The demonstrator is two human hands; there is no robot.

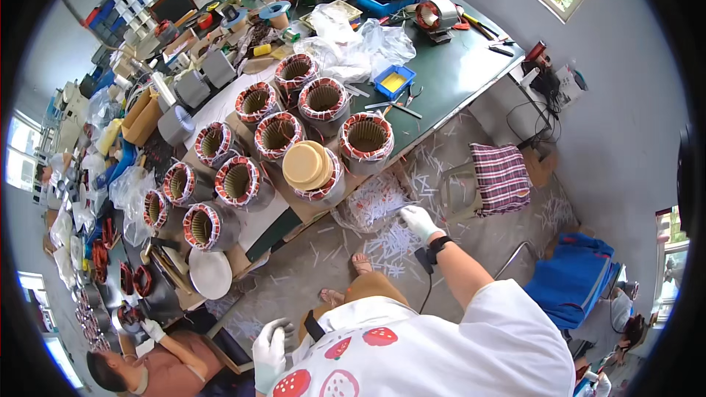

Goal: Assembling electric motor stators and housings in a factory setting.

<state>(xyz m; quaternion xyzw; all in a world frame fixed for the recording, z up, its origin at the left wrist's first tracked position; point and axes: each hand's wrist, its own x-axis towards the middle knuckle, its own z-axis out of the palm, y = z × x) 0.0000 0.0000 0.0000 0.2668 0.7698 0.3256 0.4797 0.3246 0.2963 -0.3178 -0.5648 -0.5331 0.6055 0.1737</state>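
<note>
Stators (366,144), upright on table (452,51), ahead-left of right fingers (409,213), apart

Head fisheye: was aimed downward from above the printed T-shirt (456,345).
Green workbench (460,59): was viewed obliquely, at near range.

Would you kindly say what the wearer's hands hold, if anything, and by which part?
Nothing shows in the right hand; whether the left hand holds anything cannot be told.
</note>
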